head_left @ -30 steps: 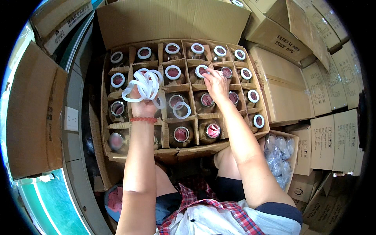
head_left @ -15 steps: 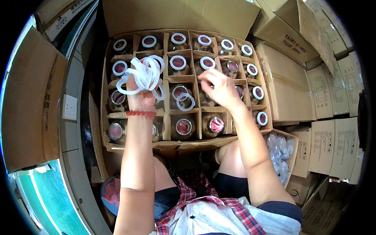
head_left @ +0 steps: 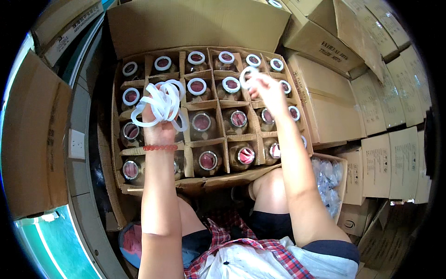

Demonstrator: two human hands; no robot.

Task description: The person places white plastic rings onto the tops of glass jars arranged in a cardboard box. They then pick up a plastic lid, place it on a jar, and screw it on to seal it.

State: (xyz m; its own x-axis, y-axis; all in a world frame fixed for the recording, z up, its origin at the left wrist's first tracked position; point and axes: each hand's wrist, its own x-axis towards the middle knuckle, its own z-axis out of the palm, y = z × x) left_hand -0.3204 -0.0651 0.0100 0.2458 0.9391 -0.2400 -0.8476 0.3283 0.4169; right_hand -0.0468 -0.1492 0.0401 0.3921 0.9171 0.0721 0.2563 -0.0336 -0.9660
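Observation:
My left hand [head_left: 160, 134] is closed around a bunch of white rings [head_left: 163, 103] that fan out above its fingers, over the left part of a divided carton [head_left: 232, 180]. My right hand [head_left: 268, 92] pinches a single white ring [head_left: 247, 77] above the second row, right of centre. In the carton's compartments stand glass jars with metal-rimmed mouths, such as a bare-rimmed jar [head_left: 207, 160] in the front row. Reddish material shows inside the mouths. White rings sit on the far-row jars, such as one ring [head_left: 196, 57]. My right hand hides the jar beneath it.
The carton's raised flap [head_left: 195, 25] stands at the back. Closed cartons [head_left: 325, 100] are stacked along the right. A small box of clear plastic-wrapped items [head_left: 327, 186] sits beside my right knee. At the left are a cardboard panel [head_left: 35, 135] and a wall socket [head_left: 76, 144].
The loose ring seen over a third-row jar is gone from there. My right hand has moved toward the far side, and a ring now shows in its fingers. The head view has shifted.

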